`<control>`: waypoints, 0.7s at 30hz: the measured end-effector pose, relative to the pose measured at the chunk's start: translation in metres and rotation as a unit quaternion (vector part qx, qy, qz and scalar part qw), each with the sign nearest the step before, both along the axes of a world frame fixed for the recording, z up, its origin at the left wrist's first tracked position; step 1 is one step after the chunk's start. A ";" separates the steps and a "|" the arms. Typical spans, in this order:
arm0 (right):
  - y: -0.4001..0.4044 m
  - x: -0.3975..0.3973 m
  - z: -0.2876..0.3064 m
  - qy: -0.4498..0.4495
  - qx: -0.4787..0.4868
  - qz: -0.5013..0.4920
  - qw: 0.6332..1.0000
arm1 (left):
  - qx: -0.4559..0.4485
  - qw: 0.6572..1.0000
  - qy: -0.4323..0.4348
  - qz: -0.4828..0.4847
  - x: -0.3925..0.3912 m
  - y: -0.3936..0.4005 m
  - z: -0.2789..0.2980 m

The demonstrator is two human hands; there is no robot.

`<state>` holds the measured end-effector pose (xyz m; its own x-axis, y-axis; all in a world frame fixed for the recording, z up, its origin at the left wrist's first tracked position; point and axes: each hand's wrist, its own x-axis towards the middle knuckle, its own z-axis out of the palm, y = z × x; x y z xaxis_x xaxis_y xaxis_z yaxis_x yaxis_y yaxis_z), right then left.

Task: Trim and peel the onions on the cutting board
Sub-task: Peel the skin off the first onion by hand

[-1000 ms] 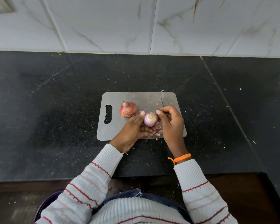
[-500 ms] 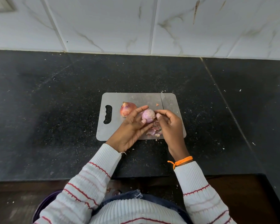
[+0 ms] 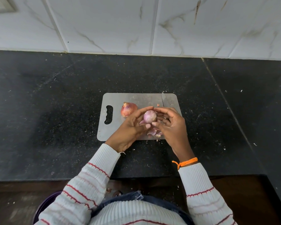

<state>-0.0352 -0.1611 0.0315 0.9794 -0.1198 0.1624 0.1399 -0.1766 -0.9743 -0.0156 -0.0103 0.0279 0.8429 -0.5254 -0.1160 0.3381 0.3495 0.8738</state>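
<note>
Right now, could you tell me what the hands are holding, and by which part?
Both hands hold the peeled onion above the cutting board: left hand and right hand fingertips curl around its sides.

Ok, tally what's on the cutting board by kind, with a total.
Onions: 2, a peeled onion in both hands and an unpeeled onion lying on the board
Knives: 1, knife
Peel piles: 1, peel pile
Total: 4

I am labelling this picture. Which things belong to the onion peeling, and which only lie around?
Job: peeled onion, left hand, right hand, unpeeled onion, cutting board, knife, peel scraps.
Lying about: wall socket, purple bin.
</note>
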 end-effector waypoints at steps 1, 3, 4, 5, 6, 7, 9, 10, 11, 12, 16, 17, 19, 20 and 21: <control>0.000 0.000 0.000 0.001 -0.006 0.000 1.000 | -0.009 1.000 0.007 0.006 0.000 0.000 0.000; 0.001 -0.001 0.001 0.000 -0.028 0.002 1.000 | -0.024 0.999 0.019 0.016 0.000 -0.001 -0.001; 0.001 -0.001 0.000 0.000 -0.038 0.004 0.999 | -0.028 0.999 0.021 0.020 0.000 0.000 -0.001; 0.001 -0.002 0.000 0.001 -0.044 0.005 0.999 | -0.032 0.999 0.023 0.021 0.001 0.000 -0.002; 0.001 -0.002 0.000 0.001 -0.047 0.005 0.999 | -0.036 0.999 0.026 0.022 0.001 0.001 -0.003; 0.002 -0.002 0.000 0.002 -0.049 0.006 0.999 | -0.040 0.999 0.030 0.021 0.002 0.001 -0.003; 0.003 -0.002 0.000 0.000 -0.047 0.010 0.999 | -0.047 0.998 0.030 0.021 0.001 0.001 -0.004; 0.003 -0.003 0.000 0.000 -0.043 0.011 0.999 | -0.048 0.998 0.026 0.023 0.001 0.001 -0.004; 0.004 -0.003 0.000 0.000 -0.039 0.010 0.999 | -0.048 0.998 0.017 0.027 0.000 0.001 -0.005; 0.004 -0.003 -0.001 0.003 -0.034 0.007 0.999 | -0.045 0.998 0.007 0.032 -0.001 0.000 -0.005; 0.005 -0.003 -0.001 0.018 -0.010 -0.020 1.000 | 0.001 0.999 -0.021 0.046 -0.002 -0.003 -0.003; 0.006 -0.004 0.000 0.015 -0.015 -0.023 1.000 | 0.022 0.998 -0.030 0.047 -0.002 -0.003 -0.003; 0.006 -0.006 0.001 0.010 -0.022 -0.018 1.000 | 0.068 0.995 -0.055 0.054 -0.004 -0.004 -0.003; 0.006 -0.006 0.001 0.007 -0.021 -0.010 1.000 | 0.087 0.992 -0.068 0.060 -0.004 -0.004 -0.002; 0.005 -0.006 0.002 0.004 -0.020 0.001 1.000 | 0.102 0.989 -0.081 0.069 -0.005 -0.005 -0.002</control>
